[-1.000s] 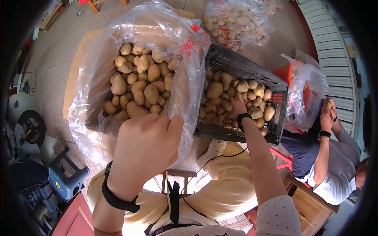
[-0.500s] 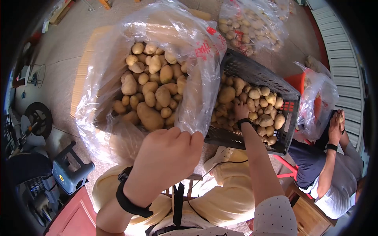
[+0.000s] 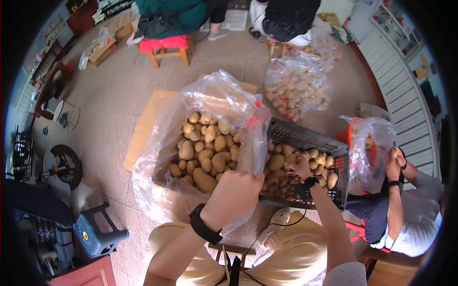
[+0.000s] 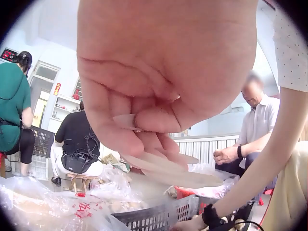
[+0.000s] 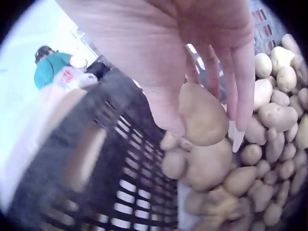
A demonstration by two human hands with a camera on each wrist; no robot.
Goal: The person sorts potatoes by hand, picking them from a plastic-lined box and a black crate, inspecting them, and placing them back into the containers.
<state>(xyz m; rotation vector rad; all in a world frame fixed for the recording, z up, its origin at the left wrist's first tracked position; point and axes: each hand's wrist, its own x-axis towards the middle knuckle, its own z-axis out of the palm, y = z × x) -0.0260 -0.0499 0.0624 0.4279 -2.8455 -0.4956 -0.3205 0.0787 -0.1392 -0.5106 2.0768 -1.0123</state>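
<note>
My right hand (image 3: 300,167) is over the black plastic crate (image 3: 305,136) of potatoes. In the right wrist view its thumb and fingers hold a tan potato (image 5: 204,115) just above the pile (image 5: 255,183). My left hand (image 3: 237,193) hangs at the near right corner of a cardboard box lined with a clear plastic bag (image 3: 152,190). Its fingers (image 4: 156,144) are loosely curled, with long pale nails, and nothing shows held in them. Larger potatoes (image 3: 205,155) lie inside the lined box.
Bags of potatoes (image 3: 298,88) stand on the floor behind the crate. To the right, a red bucket (image 3: 344,136) is covered by plastic, beside a seated person (image 3: 405,205) with both hands raised. A blue stool (image 3: 98,229) stands at left. Two people sit farther back.
The head view has tilted up, bringing the people at the back into sight. My right hand has risen from among the crate's potatoes with one in its fingers. My left hand stays near the bag's edge.
</note>
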